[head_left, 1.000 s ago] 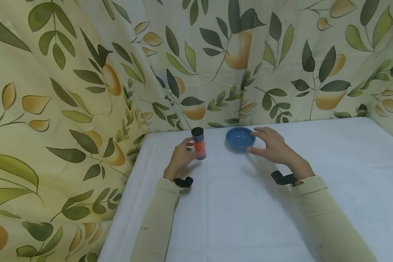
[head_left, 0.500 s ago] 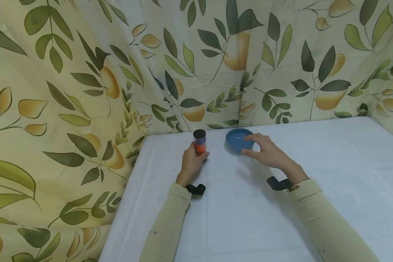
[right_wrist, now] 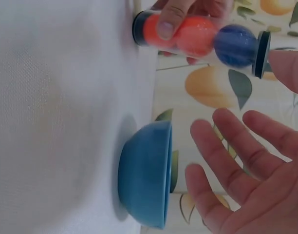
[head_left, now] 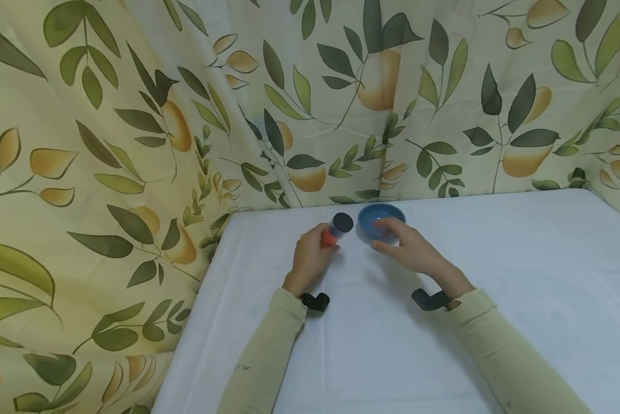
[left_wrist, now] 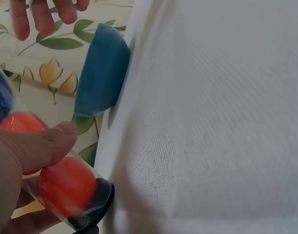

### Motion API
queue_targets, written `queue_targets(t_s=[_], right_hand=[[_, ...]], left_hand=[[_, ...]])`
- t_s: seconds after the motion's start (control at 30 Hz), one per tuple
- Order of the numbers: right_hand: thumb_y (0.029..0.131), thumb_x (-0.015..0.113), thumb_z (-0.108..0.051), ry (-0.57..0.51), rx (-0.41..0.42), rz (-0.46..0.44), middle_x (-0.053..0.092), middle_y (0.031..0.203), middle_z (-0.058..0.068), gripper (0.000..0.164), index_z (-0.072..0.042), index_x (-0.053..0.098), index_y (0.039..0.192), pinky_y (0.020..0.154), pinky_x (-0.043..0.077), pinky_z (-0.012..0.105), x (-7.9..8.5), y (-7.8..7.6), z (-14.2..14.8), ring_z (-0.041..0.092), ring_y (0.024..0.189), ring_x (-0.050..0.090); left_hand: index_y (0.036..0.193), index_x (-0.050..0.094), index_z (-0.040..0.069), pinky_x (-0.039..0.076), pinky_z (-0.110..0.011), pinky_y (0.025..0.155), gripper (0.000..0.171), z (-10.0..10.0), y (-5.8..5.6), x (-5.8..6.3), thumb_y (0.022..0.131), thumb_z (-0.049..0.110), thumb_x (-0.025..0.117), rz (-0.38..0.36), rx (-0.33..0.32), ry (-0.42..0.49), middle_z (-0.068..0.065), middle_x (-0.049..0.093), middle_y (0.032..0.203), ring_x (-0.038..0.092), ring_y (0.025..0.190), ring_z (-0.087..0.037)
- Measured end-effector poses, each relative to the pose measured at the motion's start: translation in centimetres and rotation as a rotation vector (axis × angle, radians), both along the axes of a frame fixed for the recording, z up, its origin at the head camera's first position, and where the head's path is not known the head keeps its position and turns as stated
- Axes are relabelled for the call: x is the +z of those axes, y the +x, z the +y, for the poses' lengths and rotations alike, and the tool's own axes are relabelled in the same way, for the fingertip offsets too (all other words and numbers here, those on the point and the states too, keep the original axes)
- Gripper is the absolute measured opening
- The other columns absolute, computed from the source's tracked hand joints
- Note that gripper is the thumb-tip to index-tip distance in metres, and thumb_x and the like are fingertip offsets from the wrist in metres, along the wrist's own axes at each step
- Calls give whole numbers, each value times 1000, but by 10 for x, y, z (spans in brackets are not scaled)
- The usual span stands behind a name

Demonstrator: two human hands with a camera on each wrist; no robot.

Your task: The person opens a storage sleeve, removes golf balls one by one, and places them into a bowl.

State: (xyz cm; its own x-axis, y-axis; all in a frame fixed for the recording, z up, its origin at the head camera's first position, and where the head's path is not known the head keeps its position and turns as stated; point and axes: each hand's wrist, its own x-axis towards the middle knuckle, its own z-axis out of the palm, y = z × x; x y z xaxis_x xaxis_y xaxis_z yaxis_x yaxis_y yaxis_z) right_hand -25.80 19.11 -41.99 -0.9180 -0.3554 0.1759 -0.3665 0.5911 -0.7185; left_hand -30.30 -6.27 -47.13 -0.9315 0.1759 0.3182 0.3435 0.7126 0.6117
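My left hand [head_left: 310, 256] grips a clear tube [head_left: 330, 237] with black end caps, its thumb pressed along the side. Two orange balls [right_wrist: 195, 36] and a blue ball [right_wrist: 235, 46] sit in a row inside it. In the head view the tube leans to the right, toward a blue bowl [head_left: 365, 229]; whether its lower end touches the table cannot be told. My right hand [head_left: 413, 250] hovers at the bowl's near right side. Its fingers are spread and hold nothing in the right wrist view, near the tube's upper cap [right_wrist: 262, 54].
A white cloth covers the table [head_left: 382, 345]. The bowl stands upright near the table's back edge. Behind it and at the left hangs a curtain [head_left: 185, 172] with a leaf and fruit print. Both wrists carry a black camera mount [head_left: 430, 300].
My left hand has closed round the tube, which has gone from upright to tilted and moved right toward the bowl. The right hand has shifted left, over the bowl's near edge.
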Motion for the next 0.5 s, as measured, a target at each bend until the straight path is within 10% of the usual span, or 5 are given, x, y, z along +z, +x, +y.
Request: queue_targets(t_s=[0.5], right_hand=[[98,67,-45,-33,-22,-31,70,116,13,57,-14,52,144,80,56,39,2,3,-10,26,100,70]], left_hand=[[129,68,28,56,-39,84,50,8,11,18,82,24,86,35,-122,-263,4,74,115,67,103,-18]])
